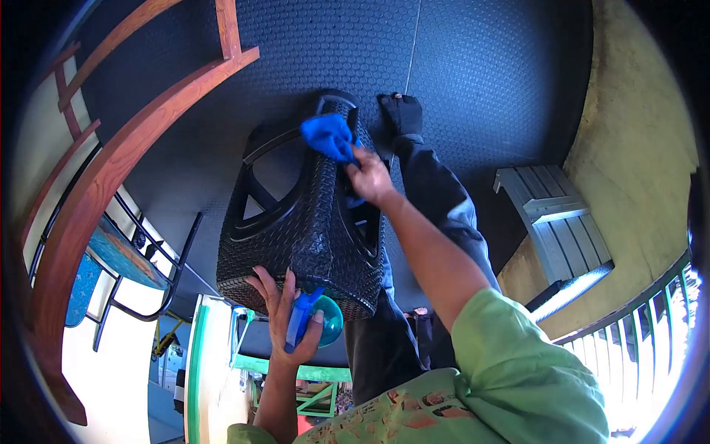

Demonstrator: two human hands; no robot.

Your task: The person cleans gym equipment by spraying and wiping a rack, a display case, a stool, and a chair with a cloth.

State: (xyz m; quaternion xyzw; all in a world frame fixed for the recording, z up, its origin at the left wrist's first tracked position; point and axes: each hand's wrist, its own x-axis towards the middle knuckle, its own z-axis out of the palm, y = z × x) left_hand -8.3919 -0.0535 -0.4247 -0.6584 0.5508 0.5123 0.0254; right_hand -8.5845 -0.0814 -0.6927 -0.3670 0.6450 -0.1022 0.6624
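A black woven-textured plastic stool [310, 229] with cut-out sides is tipped in front of me, its legs pointing away and its seat end towards me. My right hand [370, 176] grips a blue cloth [329, 138] against a leg of the stool, near the far end. Below the seat end, my left hand [290, 314] is closed around a spray bottle with a blue trigger head [302, 320] and a teal body [330, 323]. The raised fingers of that hand rest at the stool's seat edge.
Dark studded matting [488, 66] covers the floor. A reddish wooden frame [140, 140] curves along the left, near a metal-framed chair [126, 255]. On the right stands a grey slatted bench [555, 214] by a wall, with a railing [643, 325] nearer. My foot [403, 115] is beside the stool.
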